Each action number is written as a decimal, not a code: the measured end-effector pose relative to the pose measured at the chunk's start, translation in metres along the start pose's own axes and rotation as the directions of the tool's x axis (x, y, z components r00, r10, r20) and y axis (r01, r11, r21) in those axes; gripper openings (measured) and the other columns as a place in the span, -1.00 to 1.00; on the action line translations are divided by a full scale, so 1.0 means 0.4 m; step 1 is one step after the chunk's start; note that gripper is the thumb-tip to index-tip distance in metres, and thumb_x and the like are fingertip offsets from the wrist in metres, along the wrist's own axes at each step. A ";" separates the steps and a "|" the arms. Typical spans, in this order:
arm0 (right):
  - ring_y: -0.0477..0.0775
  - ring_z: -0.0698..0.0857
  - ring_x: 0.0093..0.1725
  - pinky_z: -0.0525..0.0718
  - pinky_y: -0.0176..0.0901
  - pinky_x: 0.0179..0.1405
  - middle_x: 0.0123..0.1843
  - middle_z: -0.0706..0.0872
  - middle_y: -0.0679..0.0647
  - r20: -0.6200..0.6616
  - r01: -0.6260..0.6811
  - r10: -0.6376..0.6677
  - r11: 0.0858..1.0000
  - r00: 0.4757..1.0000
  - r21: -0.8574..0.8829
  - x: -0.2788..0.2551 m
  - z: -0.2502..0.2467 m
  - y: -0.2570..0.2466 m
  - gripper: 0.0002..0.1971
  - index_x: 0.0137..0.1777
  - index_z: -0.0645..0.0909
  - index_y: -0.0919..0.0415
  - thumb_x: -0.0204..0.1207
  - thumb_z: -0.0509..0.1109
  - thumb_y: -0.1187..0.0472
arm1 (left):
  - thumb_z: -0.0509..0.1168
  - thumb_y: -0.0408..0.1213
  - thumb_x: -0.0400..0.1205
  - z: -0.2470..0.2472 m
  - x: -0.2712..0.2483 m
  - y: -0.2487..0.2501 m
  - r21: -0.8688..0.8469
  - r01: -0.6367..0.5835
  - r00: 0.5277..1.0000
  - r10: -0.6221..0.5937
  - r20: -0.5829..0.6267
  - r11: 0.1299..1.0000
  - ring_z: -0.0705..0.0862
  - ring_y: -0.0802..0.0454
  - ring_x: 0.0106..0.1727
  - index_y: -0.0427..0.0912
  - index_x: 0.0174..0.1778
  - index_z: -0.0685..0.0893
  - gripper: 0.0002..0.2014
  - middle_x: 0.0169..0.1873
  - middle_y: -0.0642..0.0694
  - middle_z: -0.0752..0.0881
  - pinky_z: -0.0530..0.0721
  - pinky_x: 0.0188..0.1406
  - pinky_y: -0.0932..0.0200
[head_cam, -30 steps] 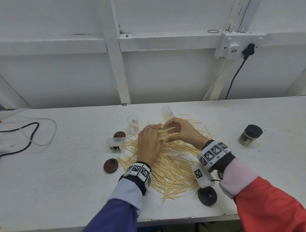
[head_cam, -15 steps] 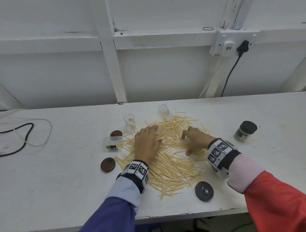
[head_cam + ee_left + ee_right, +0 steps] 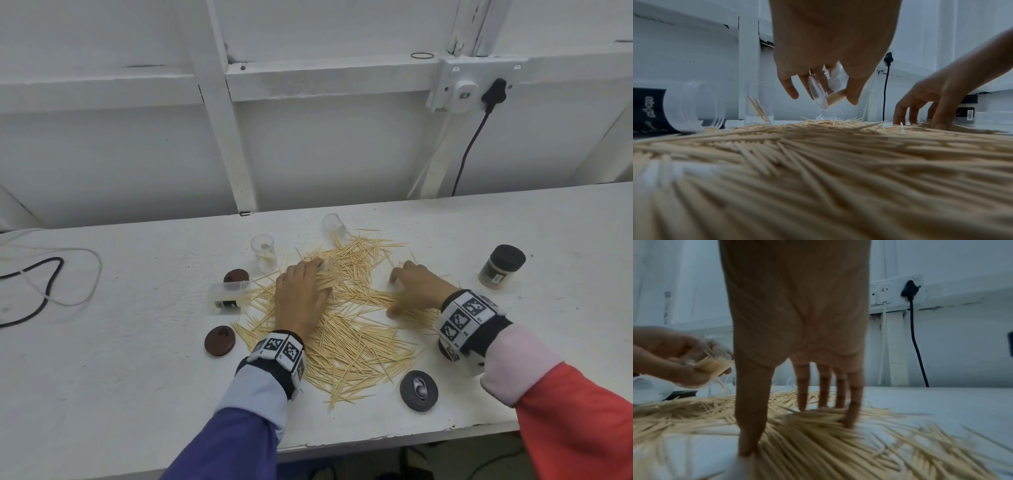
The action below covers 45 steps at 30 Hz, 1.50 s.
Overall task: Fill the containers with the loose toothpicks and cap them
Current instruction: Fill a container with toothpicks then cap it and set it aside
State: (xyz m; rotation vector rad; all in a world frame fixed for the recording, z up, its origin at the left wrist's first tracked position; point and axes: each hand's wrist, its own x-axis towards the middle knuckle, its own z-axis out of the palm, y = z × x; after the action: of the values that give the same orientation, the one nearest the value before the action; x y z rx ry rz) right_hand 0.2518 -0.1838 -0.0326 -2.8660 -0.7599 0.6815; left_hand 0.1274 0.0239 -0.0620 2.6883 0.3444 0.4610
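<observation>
Loose toothpicks (image 3: 356,329) lie in a wide heap mid-table. My left hand (image 3: 301,294) hovers just above the heap and grips a small clear container (image 3: 826,91), tilted, with a bundle of toothpicks inside it. In the right wrist view that container (image 3: 713,365) shows at the left. My right hand (image 3: 411,287) is spread on the heap's right side, its straight fingers (image 3: 840,395) and thumb pressing on toothpicks (image 3: 818,434). It holds nothing.
An upright clear container (image 3: 264,251), a tipped one (image 3: 334,226) and a labelled one on its side (image 3: 227,294) ring the heap. Two brown caps (image 3: 236,275) (image 3: 219,341) lie left, a black cap (image 3: 418,390) near the front. A capped full jar (image 3: 501,267) stands right. Cables (image 3: 41,284) lie far left.
My right hand has left the container in my left hand and come down onto the right side of the heap. The left hand has sunk lower, still holding the container.
</observation>
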 end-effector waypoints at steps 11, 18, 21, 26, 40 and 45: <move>0.17 0.20 0.61 0.26 0.25 0.54 0.65 0.21 0.06 0.067 0.024 -0.018 0.995 0.998 -0.097 -0.015 -0.013 0.036 0.16 0.68 0.09 -0.03 0.14 0.67 -0.25 | 0.33 -0.07 0.63 -0.001 -0.003 0.004 0.000 0.005 1.000 -0.005 0.015 1.000 0.47 -0.04 0.32 -0.04 0.50 0.43 -0.49 0.32 0.01 0.57 0.33 0.31 0.06; 0.07 0.49 0.36 0.54 -0.04 0.31 0.39 0.46 0.02 0.021 0.125 -0.124 0.992 0.992 -0.034 -0.001 -0.010 0.032 -0.13 0.55 0.42 0.06 0.24 0.66 -0.14 | 0.33 -0.07 0.62 0.000 -0.002 0.003 -0.005 0.004 1.000 -0.004 0.020 1.000 0.48 -0.04 0.31 -0.04 0.48 0.45 -0.50 0.31 0.02 0.57 0.34 0.29 0.05; 0.08 0.37 0.46 0.48 0.03 0.39 0.49 0.37 -0.02 0.004 0.152 -0.153 0.982 0.988 -0.110 0.001 -0.010 0.035 -0.11 0.57 0.37 -0.04 0.25 0.62 -0.20 | 0.33 -0.07 0.62 0.000 -0.002 0.002 -0.009 0.005 1.000 -0.005 0.022 1.000 0.47 -0.04 0.32 -0.04 0.48 0.45 -0.50 0.32 0.01 0.57 0.33 0.30 0.05; 0.02 0.41 0.44 0.49 -0.03 0.39 0.52 0.38 -0.05 0.049 0.201 -0.195 0.966 0.980 -0.163 0.003 -0.019 0.037 -0.20 0.56 0.42 0.01 0.34 0.57 -0.19 | 0.33 -0.08 0.62 0.001 -0.002 0.002 -0.015 0.005 1.000 -0.005 0.029 1.000 0.47 -0.04 0.31 -0.05 0.47 0.46 -0.51 0.31 0.01 0.57 0.33 0.29 0.05; 0.13 0.64 -0.05 0.61 -0.04 -0.10 -0.02 0.65 0.08 0.015 0.249 -0.253 0.939 0.967 -0.237 -0.009 -0.028 -0.001 -0.83 -0.01 0.62 0.23 0.50 0.38 0.15 | 0.32 -0.07 0.63 -0.004 -0.004 0.007 -0.007 0.003 0.999 -0.003 0.038 1.000 0.47 -0.04 0.33 -0.05 0.49 0.45 -0.51 0.32 0.00 0.57 0.32 0.28 0.06; 0.11 0.53 -0.14 0.38 -0.18 -0.26 -0.18 0.48 0.02 0.047 0.259 -0.256 0.929 0.965 -0.264 -0.005 -0.017 -0.019 -0.93 -0.13 0.40 0.19 0.57 0.24 0.30 | 0.31 -0.06 0.64 -0.005 -0.006 0.007 -0.002 0.003 0.999 -0.003 0.043 1.000 0.46 -0.04 0.34 -0.04 0.50 0.43 -0.50 0.33 0.01 0.56 0.32 0.29 0.06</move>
State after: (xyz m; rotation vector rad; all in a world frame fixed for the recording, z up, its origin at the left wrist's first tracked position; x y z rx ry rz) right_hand 0.2500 -0.1780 -0.0242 -2.9111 -1.2952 0.6003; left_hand 0.1251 0.0213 -0.0598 2.6909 0.3347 0.4014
